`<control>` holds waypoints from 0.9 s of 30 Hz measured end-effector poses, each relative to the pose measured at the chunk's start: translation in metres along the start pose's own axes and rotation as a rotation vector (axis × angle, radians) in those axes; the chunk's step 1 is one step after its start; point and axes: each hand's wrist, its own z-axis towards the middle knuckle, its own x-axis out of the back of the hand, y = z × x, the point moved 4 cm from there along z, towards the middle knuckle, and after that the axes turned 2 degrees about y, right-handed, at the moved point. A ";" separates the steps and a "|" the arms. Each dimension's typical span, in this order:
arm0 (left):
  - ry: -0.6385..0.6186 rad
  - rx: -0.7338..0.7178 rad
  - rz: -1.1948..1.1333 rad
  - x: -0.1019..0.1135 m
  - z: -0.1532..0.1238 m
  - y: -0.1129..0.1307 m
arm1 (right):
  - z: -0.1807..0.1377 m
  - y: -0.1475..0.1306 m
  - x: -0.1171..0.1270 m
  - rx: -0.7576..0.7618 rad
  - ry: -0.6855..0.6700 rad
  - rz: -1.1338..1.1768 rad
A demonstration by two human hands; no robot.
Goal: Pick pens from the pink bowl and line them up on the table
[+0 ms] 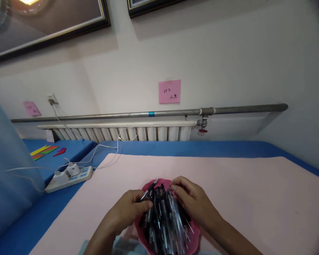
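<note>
A pink bowl with a wavy rim (195, 238) stands at the near edge of the table, filled with many pen parts (163, 216), clear tubes and black pieces among them. Above the bowl's left side, my left hand (129, 209) pinches a pen (149, 190) between thumb and fingers, its slim tip pointing up and to the right. Over the far right rim is my right hand (192, 196), thumb and forefinger brought together beside the clear tubes. Whatever lies between those fingertips is too small to make out.
A pink sheet (241, 191) covers much of the blue table (186, 147). To the left lie a power strip (69, 179) with plugged-in chargers, white cables and flat coloured pieces (45, 151). Behind the table run a radiator (149, 132) and a metal pipe (244, 109).
</note>
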 end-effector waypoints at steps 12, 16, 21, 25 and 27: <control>-0.020 -0.033 -0.347 -0.035 0.002 0.009 | -0.009 -0.001 -0.022 0.014 -0.125 0.108; 0.040 -0.004 -0.304 -0.032 0.004 0.003 | 0.002 -0.002 0.003 -0.014 0.111 0.263; -0.008 0.021 -0.291 -0.044 0.005 0.001 | 0.004 -0.009 0.023 0.055 0.333 0.450; -0.037 -0.021 -0.278 -0.052 0.007 0.000 | 0.003 -0.009 0.018 0.058 0.313 0.481; -0.055 -0.040 -0.282 -0.053 0.007 0.000 | 0.003 -0.008 0.016 0.052 0.286 0.482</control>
